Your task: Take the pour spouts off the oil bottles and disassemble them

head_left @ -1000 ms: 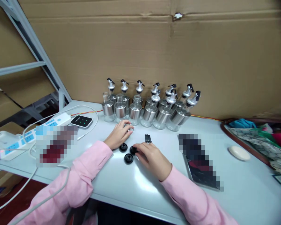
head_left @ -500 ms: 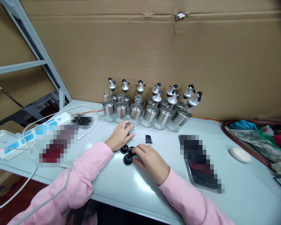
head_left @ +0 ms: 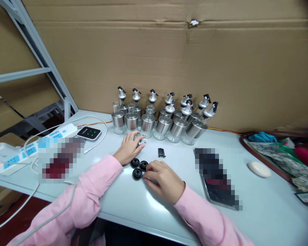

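Observation:
My left hand point(head_left: 129, 147) rests on the table with its fingers apart, over small silver parts point(head_left: 140, 139) that it partly covers. My right hand point(head_left: 165, 179) lies low over the table, thumb and fingers loosely apart, beside three round black stopper bases point(head_left: 137, 174). Its fingertips are at the edge of the rightmost one; whether they touch it I cannot tell. Several short black pieces point(head_left: 161, 152) lie side by side beyond my right hand. Glass bottles with metal bands point(head_left: 164, 124) stand in two rows behind. Most carry silver pour spouts point(head_left: 187, 108); three in front have bare necks.
At left are a white power strip point(head_left: 58, 135), cables and a black-faced device point(head_left: 89, 133). A blurred dark flat object point(head_left: 217, 181) lies at right, near a white oval object point(head_left: 259, 169). A brown-rimmed container point(head_left: 268, 160) sits at the far right; cardboard point(head_left: 143, 54) stands behind.
My right fingers have drawn back slightly from the rightmost black base. My left hand stays over the silver parts. The view has shifted a little.

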The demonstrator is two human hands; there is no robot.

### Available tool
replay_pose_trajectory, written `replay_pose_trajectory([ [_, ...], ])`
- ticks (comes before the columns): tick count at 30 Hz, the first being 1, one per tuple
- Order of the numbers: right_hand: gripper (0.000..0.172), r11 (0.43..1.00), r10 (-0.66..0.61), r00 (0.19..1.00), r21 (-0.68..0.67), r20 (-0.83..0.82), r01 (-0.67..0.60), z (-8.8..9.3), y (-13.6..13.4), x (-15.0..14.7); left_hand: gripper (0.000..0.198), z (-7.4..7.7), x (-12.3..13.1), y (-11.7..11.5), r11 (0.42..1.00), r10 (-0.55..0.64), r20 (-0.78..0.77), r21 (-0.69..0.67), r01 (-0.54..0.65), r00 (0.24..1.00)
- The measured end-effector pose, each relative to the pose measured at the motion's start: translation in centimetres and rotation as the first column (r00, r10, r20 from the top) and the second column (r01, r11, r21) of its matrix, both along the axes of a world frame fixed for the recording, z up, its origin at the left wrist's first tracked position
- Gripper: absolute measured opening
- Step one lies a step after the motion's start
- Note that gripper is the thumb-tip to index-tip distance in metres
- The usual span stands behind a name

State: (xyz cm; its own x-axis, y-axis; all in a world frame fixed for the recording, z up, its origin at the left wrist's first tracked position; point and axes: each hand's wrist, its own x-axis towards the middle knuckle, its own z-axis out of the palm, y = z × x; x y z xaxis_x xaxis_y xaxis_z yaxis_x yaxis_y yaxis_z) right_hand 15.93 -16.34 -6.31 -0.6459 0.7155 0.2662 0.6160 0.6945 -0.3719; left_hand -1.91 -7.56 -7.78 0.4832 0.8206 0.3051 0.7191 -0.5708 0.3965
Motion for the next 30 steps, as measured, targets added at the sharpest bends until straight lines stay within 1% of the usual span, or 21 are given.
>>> replay_pose_trajectory([
  [4,0.014,1.000,0.009,1.000,0.024,-0.012,-0.009,0.0,-0.1,0.0,0.033,-0.3,0.1,0.0,1.000,-0.005,0.006,0.019,0.005,1.000],
  [7,0.014,0.999,0.003,0.999,0.054,-0.050,0.000,0.2,-0.1,0.2,0.033,-0.2,0.0,-0.1,0.999,0.007,0.040,0.044,-0.009,0.999],
  [10,0.014,0.996,-0.030,0.997,0.079,-0.072,0.036,0.6,0.0,0.5,0.033,-0.1,0.0,0.0,0.998,0.011,0.067,0.062,-0.015,0.998],
  [13,0.012,0.995,-0.078,0.996,0.066,-0.046,0.080,1.0,0.4,1.2,0.032,-0.1,-0.2,0.0,0.998,0.014,0.071,0.067,-0.019,0.997],
  [15,0.017,0.991,-0.123,0.992,0.048,-0.034,0.124,1.2,0.9,1.9,0.032,-0.1,-0.2,0.1,0.997,0.031,0.083,0.073,-0.037,0.996],
  [17,0.031,0.979,-0.199,0.979,0.040,-0.048,0.201,1.3,1.4,2.8,0.032,-0.1,-0.3,0.1,0.995,0.057,0.106,0.077,-0.066,0.993],
  [18,0.037,0.969,-0.242,0.968,0.039,-0.060,0.245,1.4,1.7,3.3,0.032,-0.1,-0.3,0.1,0.994,0.069,0.116,0.076,-0.078,0.991],
  [19,0.038,0.960,-0.274,0.959,0.035,-0.071,0.277,1.4,1.9,3.8,0.032,-0.1,-0.3,0.0,0.994,0.076,0.124,0.075,-0.085,0.989],
  [20,0.037,0.957,-0.285,0.956,0.026,-0.073,0.288,1.4,2.1,4.2,0.032,-0.2,-0.3,0.0,0.993,0.079,0.129,0.073,-0.089,0.989],
  [22,0.029,0.962,-0.272,0.961,-0.001,-0.057,0.272,1.5,2.2,4.6,0.032,-0.2,-0.3,0.0,0.994,0.078,0.133,0.067,-0.087,0.988],
  [26,0.017,0.973,-0.222,0.975,-0.068,0.002,0.222,1.4,2.0,4.2,0.031,-0.3,-0.2,-0.1,0.996,0.059,0.136,0.057,-0.068,0.989],
  [30,0.018,0.972,-0.202,0.979,-0.114,0.021,0.203,1.0,1.9,3.6,0.031,-0.2,-0.2,-0.2,0.996,0.053,0.128,0.062,-0.061,0.990],
])
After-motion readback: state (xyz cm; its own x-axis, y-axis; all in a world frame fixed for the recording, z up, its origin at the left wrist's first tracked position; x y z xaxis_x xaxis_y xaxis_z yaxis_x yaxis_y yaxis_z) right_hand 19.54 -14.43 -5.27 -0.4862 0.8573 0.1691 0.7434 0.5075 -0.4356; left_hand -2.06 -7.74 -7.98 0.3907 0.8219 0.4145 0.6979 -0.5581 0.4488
